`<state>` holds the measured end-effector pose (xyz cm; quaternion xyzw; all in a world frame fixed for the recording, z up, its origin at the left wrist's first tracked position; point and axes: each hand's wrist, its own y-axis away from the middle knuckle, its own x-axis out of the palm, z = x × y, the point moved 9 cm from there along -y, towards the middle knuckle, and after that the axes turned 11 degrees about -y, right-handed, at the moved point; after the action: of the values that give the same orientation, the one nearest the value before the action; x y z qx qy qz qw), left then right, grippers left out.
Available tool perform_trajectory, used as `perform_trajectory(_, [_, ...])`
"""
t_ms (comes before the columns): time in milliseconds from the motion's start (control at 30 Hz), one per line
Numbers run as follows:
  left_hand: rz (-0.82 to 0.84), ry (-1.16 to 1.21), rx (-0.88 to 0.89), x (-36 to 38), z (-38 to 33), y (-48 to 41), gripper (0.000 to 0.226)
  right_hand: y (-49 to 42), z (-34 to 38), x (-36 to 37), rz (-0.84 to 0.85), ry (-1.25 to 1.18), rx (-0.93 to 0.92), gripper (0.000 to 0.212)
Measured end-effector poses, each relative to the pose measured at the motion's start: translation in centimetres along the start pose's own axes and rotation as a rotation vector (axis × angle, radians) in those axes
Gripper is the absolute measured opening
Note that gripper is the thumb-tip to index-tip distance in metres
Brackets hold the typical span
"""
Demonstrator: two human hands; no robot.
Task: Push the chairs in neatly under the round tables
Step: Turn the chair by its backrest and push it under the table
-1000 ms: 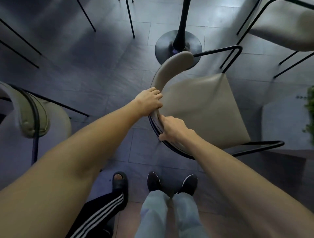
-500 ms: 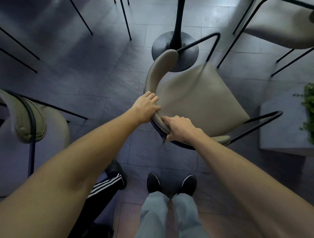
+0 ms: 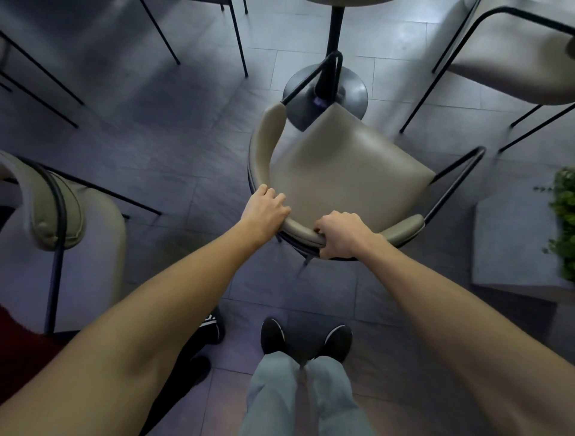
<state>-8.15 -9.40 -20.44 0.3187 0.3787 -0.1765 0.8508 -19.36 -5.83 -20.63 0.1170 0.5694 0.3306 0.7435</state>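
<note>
Now: fingers (image 3: 273, 199) of left hand (image 3: 264, 213) curled over padded backrest (image 3: 298, 228) near its left bend; right hand (image 3: 340, 235) wrapped tight round same backrest further right, knuckles up, thumb underneath out of sight. Both hands closed on the rail, no gap showing.

Chair (image 3: 345, 174) directly ahead of own shoes (image 3: 306, 337), beige seat turned at an angle, one corner aimed at table base (image 3: 325, 91) and overlapping its near edge in this view. Black frame loop at far left running up to table post (image 3: 334, 40); touching or just close, cannot tell. Right-hand frame loop out over bare floor tiles (image 3: 155, 149).

Tabletop (image 3: 345, 2) barely caught at upper frame edge, so depth of seat beneath it not readable.

Step in hand, as judged: steering this chair toward the pedestal, partly there, not yet square. Next move likely calls for a twist at the backrest to bring seat front parallel to the post, then a straight push, with care that the frame loop does not snag the base.

Second chair (image 3: 59, 211) close at left, third chair (image 3: 513, 62) at upper right, both standing apart from this one. Planter (image 3: 564, 218) at right edge. Another person's striped trouser leg (image 3: 208, 326) just left of own feet.
</note>
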Motion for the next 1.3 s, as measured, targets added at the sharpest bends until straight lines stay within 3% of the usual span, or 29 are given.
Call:
perform_trajectory(333, [0.048, 0.086, -0.111, -1.3, -0.7, -1.3, 0.026, -0.5, -3.4, -2.7, -0.014, 0.151, -0.087, 0.028])
perform_trajectory(800, [0.06, 0.202, -0.262, -1.5, 3.0, -7.4, 0.019, -4.9, -8.4, -8.2, -0.047, 0.183, -0.102, 0.017])
perform_trajectory(1033, [-0.016, 0.312, -0.202, -0.7, 7.4, -11.0, 0.02, -8.9, -10.3, -11.2, -0.122, 0.137, -0.098, 0.033])
perform_trajectory(1300, [-0.059, 0.353, -0.089, -0.1, 12.3, -15.1, 0.021, -13.3, -11.8, -14.7, -0.204, 0.169, -0.073, 0.033])
